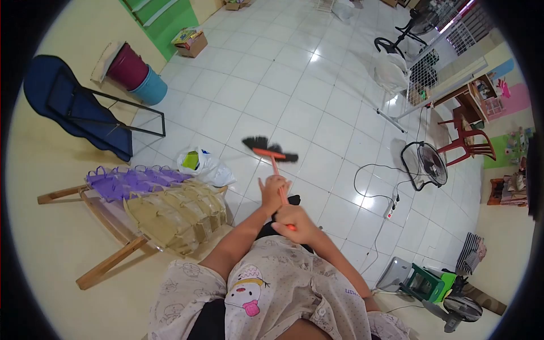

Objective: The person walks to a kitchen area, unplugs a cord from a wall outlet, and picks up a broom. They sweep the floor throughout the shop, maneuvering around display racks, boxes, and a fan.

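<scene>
An orange-handled broom (266, 153) with black bristles is held out in front of me, its head over the white tiles and slightly blurred. My left hand (275, 191) is closed around the handle, nearer the broom head. Closer to my body, my right hand (297, 222) grips the handle's end, and a bit of orange shows below the fist. Left of my hands, a white plastic bag (205, 168) with something lime green in it sits on the floor.
At left, a wooden rack (107, 263) bears purple and beige items beside a folded blue ironing board (62, 107). Maroon (129, 65) and blue buckets stand behind. A floor fan (430, 164), cables, a power strip (390, 211) and a red chair (469, 141) are at right.
</scene>
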`<state>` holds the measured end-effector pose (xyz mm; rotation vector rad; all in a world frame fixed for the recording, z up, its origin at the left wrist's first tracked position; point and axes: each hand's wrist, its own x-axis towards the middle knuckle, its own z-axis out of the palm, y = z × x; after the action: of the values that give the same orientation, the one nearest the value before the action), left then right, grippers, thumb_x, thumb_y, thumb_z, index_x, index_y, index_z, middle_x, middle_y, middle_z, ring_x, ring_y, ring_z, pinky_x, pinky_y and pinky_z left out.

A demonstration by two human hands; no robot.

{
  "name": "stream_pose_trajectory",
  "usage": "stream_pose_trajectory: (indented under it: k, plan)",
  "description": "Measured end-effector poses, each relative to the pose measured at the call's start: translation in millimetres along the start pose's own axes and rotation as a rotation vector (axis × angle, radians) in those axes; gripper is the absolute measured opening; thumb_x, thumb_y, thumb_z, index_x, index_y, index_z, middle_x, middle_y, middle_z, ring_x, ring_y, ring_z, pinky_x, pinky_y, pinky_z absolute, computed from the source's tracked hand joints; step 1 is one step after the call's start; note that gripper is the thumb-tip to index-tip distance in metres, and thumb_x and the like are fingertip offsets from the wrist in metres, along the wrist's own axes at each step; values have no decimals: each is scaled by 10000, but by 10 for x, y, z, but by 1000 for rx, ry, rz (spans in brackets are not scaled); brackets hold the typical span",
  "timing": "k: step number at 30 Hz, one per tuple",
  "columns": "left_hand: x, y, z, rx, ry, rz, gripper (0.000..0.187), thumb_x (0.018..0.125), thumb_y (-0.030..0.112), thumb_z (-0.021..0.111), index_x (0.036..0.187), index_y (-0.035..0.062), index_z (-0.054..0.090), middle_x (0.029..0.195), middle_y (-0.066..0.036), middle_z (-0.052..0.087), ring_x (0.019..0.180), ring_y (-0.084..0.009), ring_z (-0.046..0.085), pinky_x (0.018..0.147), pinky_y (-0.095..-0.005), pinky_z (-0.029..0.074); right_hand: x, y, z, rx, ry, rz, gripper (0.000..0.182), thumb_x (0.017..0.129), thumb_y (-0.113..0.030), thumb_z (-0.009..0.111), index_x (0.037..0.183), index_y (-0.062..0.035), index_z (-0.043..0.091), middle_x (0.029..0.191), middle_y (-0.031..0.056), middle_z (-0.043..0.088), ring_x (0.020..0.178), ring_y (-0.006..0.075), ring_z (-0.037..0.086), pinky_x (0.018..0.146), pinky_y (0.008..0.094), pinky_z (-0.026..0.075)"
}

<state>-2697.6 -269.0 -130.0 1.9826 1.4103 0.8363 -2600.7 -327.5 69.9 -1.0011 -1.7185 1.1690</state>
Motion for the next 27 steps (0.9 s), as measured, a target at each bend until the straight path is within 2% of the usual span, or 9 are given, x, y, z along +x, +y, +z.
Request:
stream_pose_trajectory:
  k: [4,7,9,11,18,22,25,26,27]
  plan:
    - [510,-371,101,185,-44,21,144,772,235,689,788,111,618,1038,-45,623,1046,-318,519,967,-604,269,100,449,40,-88,-32,-79,288,770,-93,631,550,-19,461,555,104,473,586,291,464,617,390,403]
    - [950,13,147,-17,7,274,145,752,199,686,815,95,608,1035,-100,611,1019,-342,517,897,-504,365,87,333,-445,-59,98,-96,265,779,-82,624,568,-23,475,574,100,482,586,297,468,618,376,403]
    - [1134,492,361,-275,13,300,125,738,147,667,721,62,578,855,-125,584,852,-350,512,784,-432,403,-22,119,-956,-73,231,-38,246,787,-78,615,582,-24,490,578,102,496,580,287,476,611,372,405]
    - [1240,1088,484,-269,-218,281,220,739,155,670,605,43,536,685,-114,542,748,-321,515,675,-422,413,-176,-207,-1330,11,624,-137,237,807,-83,593,595,-17,508,589,100,516,570,237,490,582,362,407]
    - [384,2541,1005,-671,-1063,533,226,772,188,615,611,39,557,616,-154,559,585,-350,541,561,-439,408,-1001,-1353,-1826,-82,1099,87,222,786,-55,535,572,-3,509,540,67,503,477,172,467,512,301,399]
    - [-77,2440,1473,-659,-1840,417,194,745,168,603,620,28,553,614,-160,556,559,-307,528,547,-404,398,-1160,-1003,-1412,-369,1068,470,313,797,-103,624,530,-27,479,478,60,461,423,187,441,439,331,331]
    - [-531,2026,1929,-638,-1938,630,201,710,204,635,621,41,560,606,-156,553,543,-271,508,544,-379,398,-1275,-632,-1029,-374,1147,499,312,761,-101,685,527,-30,491,513,81,469,461,230,442,488,325,342]
    - [-526,1965,1987,-461,-1893,942,182,668,230,644,617,68,578,621,-139,576,562,-281,545,545,-392,416,-1325,-553,-947,-394,1153,509,320,758,-102,686,520,-30,484,513,84,466,465,228,442,492,325,343]
    - [-450,1932,2005,-438,-1870,1006,175,661,234,643,618,74,585,629,-134,582,574,-288,557,547,-399,422,-1337,-501,-871,-410,1156,518,328,755,-103,686,513,-31,477,512,87,462,469,226,441,496,325,344]
